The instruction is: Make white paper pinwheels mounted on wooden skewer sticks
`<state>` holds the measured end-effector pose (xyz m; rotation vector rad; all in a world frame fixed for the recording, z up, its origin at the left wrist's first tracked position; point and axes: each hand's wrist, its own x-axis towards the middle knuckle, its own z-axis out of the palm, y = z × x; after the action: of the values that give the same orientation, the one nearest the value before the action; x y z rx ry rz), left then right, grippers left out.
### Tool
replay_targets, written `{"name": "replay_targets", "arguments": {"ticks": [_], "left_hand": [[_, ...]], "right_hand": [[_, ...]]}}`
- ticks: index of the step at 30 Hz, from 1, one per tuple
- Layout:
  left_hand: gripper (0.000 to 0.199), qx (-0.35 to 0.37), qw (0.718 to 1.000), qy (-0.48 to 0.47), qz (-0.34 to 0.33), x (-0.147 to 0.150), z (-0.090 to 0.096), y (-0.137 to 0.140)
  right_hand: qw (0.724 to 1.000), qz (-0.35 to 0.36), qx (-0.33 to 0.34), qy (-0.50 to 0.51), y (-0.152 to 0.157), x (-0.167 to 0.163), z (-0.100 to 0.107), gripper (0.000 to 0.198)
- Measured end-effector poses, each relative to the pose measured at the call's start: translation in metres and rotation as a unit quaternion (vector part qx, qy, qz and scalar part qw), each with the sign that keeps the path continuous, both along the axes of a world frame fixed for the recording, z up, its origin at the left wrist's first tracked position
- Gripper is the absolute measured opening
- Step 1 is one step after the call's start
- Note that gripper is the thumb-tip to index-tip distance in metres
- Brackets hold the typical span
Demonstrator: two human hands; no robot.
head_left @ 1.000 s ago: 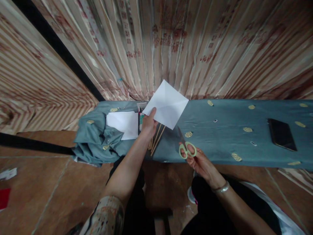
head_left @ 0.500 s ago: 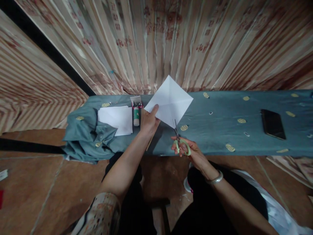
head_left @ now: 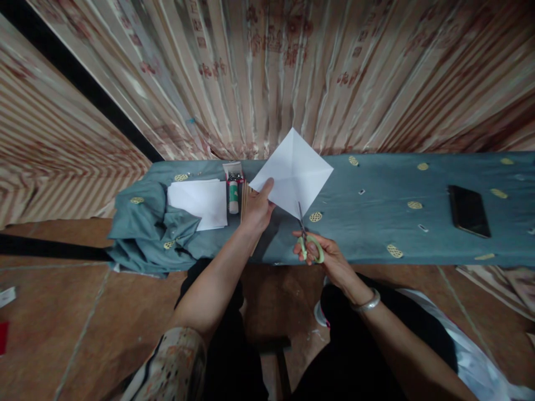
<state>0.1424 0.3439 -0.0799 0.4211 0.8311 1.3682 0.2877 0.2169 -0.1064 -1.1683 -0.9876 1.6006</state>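
Note:
A creased square sheet of white paper (head_left: pixel 295 170) is held up corner-on above the cloth-covered surface. My left hand (head_left: pixel 259 207) pinches its left side, thumb on top and fingers underneath. In my right hand (head_left: pixel 320 250) is a pair of scissors (head_left: pixel 302 228) with light green handles, fingers through the loops. The blades point away from me and overlap the paper's near corner; they look nearly closed. Below and beside my left hand, thin wooden sticks (head_left: pixel 246 201) lie partly hidden.
A stack of white paper (head_left: pixel 200 203) lies left, partly under bunched cloth (head_left: pixel 142 223). Beside it are a green-and-white glue stick (head_left: pixel 233 197) and a small box of dark bits (head_left: pixel 234 174). A black phone (head_left: pixel 468 211) rests far right. A pleated curtain (head_left: pixel 276 78) hangs behind.
The paper and my left hand have shifted slightly to the right. The scissors stay at the near corner, with little change.

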Motion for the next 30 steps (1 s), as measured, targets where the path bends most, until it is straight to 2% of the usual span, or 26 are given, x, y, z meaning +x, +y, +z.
{"name": "replay_targets", "arguments": {"ticks": [7,19,30], "left_hand": [[0.009,-0.006,1.0,-0.008,-0.004,-0.0012,0.0033,-0.0012],[0.016,-0.018,1.0,0.012,0.004,-0.0008,0.0023,0.0007],[0.012,-0.025,1.0,0.005,0.009,-0.001,0.0022,0.0008]], "right_hand": [[1.0,-0.005,0.015,-0.013,-0.0014,0.0002,-0.007,0.05],[0.999,-0.014,0.014,-0.027,-0.0006,-0.0018,-0.0092,0.047],[0.999,-0.024,0.0,-0.035,0.0,-0.0047,-0.0075,0.051]]}}
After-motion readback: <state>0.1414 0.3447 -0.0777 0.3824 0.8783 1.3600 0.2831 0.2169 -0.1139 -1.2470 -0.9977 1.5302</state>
